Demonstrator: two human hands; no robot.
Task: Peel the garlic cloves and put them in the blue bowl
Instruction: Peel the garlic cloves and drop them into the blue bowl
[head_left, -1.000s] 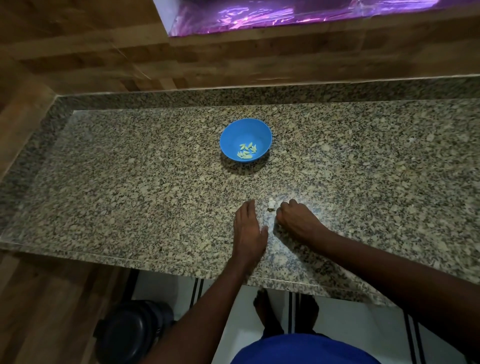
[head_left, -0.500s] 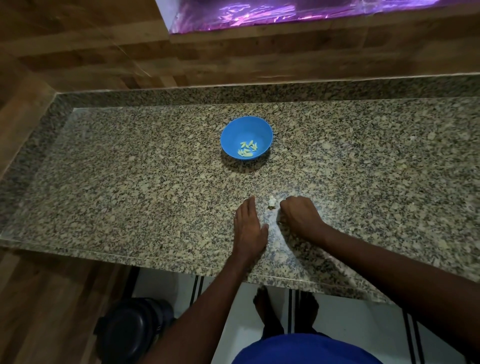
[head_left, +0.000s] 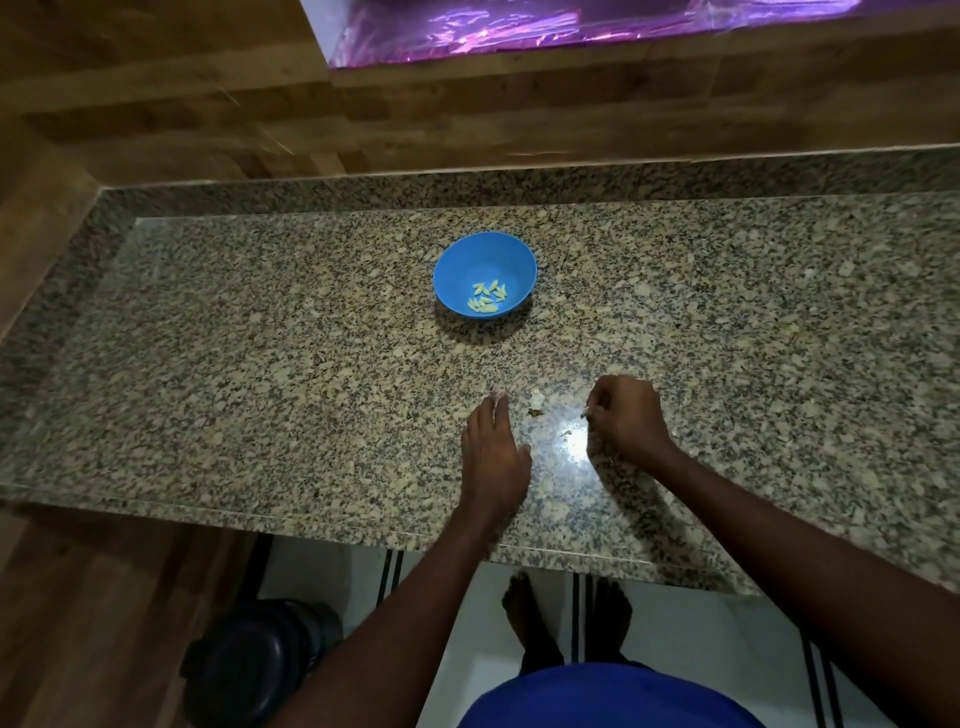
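A blue bowl (head_left: 484, 260) stands on the granite counter (head_left: 260, 364), with several peeled garlic cloves (head_left: 487, 298) lying in its bottom. Nearer to me, a small white piece of garlic (head_left: 536, 400) lies on the counter between my hands. My left hand (head_left: 493, 452) rests flat on the counter with straight fingers, just left of that piece. To the right of it, my right hand (head_left: 626, 415) is curled and pinches a small scrap, apparently garlic skin (head_left: 587, 414), at its fingertips.
The counter's front edge (head_left: 363, 530) runs just below my wrists. A wood-panelled wall (head_left: 467, 104) rises behind the counter. On the floor at lower left stands a dark round bin (head_left: 254, 660). My bare feet (head_left: 566, 623) show on the white floor.
My right hand has drawn away to the right from the white garlic piece, with a small scrap pinched in its fingertips. My left hand stays flat in place.
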